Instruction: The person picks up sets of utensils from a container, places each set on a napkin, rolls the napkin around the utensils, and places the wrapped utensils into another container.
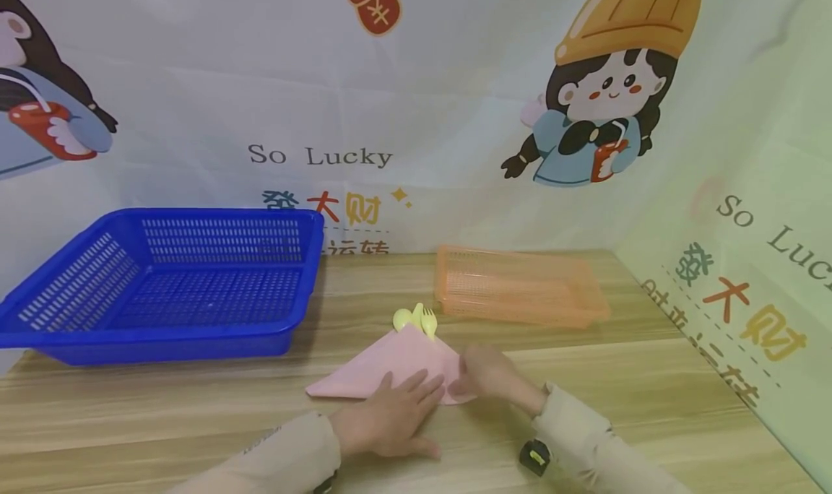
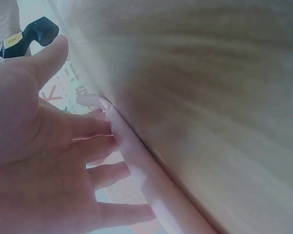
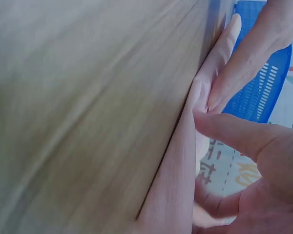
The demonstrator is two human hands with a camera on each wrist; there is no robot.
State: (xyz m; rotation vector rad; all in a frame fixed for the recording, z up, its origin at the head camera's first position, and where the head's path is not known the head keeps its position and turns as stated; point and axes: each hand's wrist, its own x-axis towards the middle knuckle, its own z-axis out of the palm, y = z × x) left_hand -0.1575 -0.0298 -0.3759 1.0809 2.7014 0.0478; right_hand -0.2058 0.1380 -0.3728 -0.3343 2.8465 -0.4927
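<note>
A folded pink napkin (image 1: pixel 390 364) lies on the wooden table, wrapped over pale yellow cutlery. A spoon (image 1: pixel 402 319), a fork (image 1: pixel 428 322) and a third yellow piece between them stick out at its top. My left hand (image 1: pixel 393 416) rests on the napkin's lower middle with its fingers straight and spread. At the napkin's right side, my right hand (image 1: pixel 484 375) has curled fingers. The right wrist view has its thumb (image 3: pixel 229 131) on the napkin's edge and fingers bent behind it, pinching the cloth. The lower parts of the cutlery are hidden under the napkin.
A large blue basket (image 1: pixel 289 339) stands on the left of the table. At the back right is a shallow orange basket (image 1: pixel 520 313). A printed curtain (image 1: pixel 455 118) hangs behind and along the right. A small black device (image 1: pixel 535 456) sits by my right wrist.
</note>
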